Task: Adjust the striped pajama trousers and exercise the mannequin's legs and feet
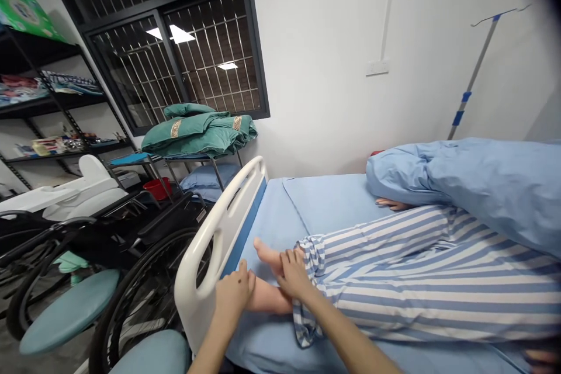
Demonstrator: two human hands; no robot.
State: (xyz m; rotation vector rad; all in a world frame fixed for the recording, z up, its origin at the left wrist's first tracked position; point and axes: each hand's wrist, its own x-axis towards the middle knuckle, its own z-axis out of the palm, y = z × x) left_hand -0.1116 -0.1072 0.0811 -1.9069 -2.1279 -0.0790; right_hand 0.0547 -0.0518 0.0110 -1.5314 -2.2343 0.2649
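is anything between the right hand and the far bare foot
Nothing visible does: the right hand rests on the far bare foot, with the striped trouser cuff just beside it. What the palm covers is hidden.

Wall: plain white (315, 41), centre to upper right, with white rectangular socket plate (377, 67). Window: dark-framed, sliding, metal-barred (175, 73), upper left; bright white light panels (180, 34) in its glass. Shelving: black metal rack (65, 155), left edge. Drip stand: grey metal pole, blue collars (475, 73), upper right. Floor: grey (44, 365), lower left.
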